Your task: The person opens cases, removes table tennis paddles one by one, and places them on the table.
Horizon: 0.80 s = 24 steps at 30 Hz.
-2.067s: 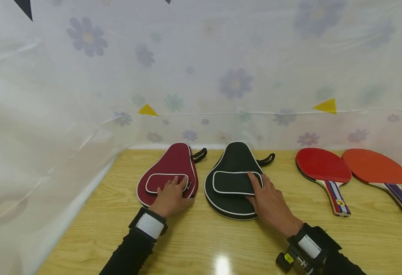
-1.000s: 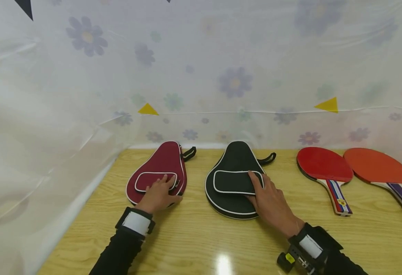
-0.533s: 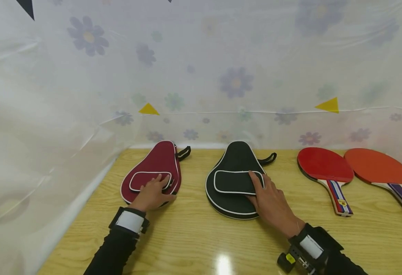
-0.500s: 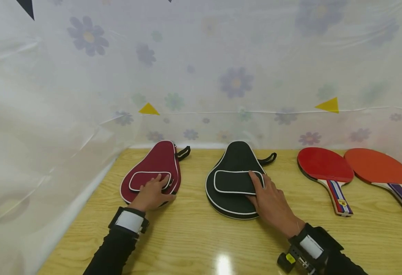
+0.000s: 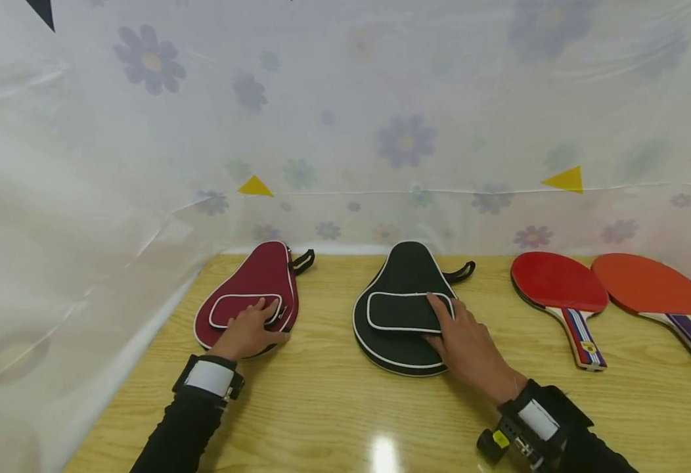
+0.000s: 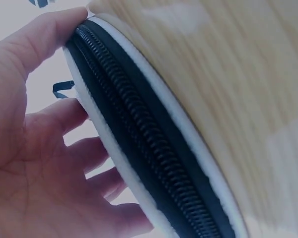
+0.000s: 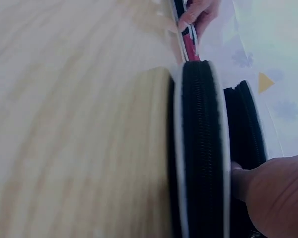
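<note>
A burgundy table tennis paddle case (image 5: 263,272) with white piping lies at the left of the table, its narrow end pointing away. My left hand (image 5: 247,334) rests on it, fingertips on its front pocket and thumb at the lower right edge. In the left wrist view its zipper (image 6: 144,124) runs along the side, with the fingers spread against the case. A black case (image 5: 410,270) of the same shape lies in the middle. My right hand (image 5: 469,345) grips the right end of its pocket (image 5: 404,312), index finger on top and thumb tucked beneath.
Two table tennis paddles lie at the right: a red one (image 5: 558,279) with a striped handle and an orange-red one (image 5: 653,286) with a purple handle. The wooden table (image 5: 322,407) ends at a flowered white curtain (image 5: 334,131) behind and at the left.
My left hand has slid the burgundy case leftward over the table, widening the gap to the black case. My right hand and the black case have stayed in place.
</note>
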Motion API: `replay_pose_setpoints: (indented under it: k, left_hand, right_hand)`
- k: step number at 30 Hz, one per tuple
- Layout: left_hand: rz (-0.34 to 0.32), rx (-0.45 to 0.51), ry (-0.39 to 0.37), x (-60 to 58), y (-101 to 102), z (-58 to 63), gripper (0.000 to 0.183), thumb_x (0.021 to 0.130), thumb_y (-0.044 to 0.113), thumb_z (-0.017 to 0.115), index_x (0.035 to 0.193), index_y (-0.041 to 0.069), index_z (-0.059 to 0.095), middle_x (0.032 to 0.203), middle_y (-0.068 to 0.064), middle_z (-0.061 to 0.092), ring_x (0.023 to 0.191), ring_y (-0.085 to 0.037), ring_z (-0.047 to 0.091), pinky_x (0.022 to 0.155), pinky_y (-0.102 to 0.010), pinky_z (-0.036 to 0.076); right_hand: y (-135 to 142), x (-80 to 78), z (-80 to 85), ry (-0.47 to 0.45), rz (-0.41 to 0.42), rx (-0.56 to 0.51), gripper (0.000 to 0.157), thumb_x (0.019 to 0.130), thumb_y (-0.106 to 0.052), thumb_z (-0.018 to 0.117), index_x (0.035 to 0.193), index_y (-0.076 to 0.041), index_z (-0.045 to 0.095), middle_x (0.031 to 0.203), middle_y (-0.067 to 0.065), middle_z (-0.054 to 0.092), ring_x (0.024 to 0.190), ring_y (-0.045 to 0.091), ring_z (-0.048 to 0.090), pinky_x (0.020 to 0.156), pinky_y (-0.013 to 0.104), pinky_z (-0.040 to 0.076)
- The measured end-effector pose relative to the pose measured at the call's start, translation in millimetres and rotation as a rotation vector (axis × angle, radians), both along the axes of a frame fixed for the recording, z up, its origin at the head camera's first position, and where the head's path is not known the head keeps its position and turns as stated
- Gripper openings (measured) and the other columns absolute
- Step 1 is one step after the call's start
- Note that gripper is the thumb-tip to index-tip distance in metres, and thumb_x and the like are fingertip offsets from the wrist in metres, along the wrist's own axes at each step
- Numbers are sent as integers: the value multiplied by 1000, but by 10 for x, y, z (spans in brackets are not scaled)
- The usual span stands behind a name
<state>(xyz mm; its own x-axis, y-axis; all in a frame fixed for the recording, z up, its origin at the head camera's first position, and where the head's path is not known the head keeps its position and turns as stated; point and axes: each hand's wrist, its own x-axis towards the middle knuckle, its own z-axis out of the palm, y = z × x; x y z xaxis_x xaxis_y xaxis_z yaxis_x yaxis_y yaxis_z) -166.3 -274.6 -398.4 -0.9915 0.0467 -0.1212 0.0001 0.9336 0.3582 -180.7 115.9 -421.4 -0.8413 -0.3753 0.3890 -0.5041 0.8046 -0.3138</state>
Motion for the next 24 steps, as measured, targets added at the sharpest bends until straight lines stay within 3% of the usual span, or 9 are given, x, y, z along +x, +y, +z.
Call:
replay_pose_setpoints:
  k: [15, 24]
  left_hand:
    - [2, -2, -2, 55, -206, 71, 82, 92, 37, 71, 155, 0, 34, 157, -35, 25, 142, -58, 23, 106, -78, 18]
    - [10, 2, -10, 91, -287, 78, 84, 91, 39, 73, 155, 0, 35, 157, -36, 25, 141, -59, 23, 105, -78, 20]
  right_hand:
    - [86, -51, 146, -226, 92, -49, 73, 91, -25, 76, 151, -7, 38, 137, 35, 45, 105, 48, 64, 81, 58, 53]
    - [111, -22, 172, -237, 104, -57, 75, 90, -28, 77, 151, -6, 39, 139, 35, 45, 104, 48, 64, 81, 59, 53]
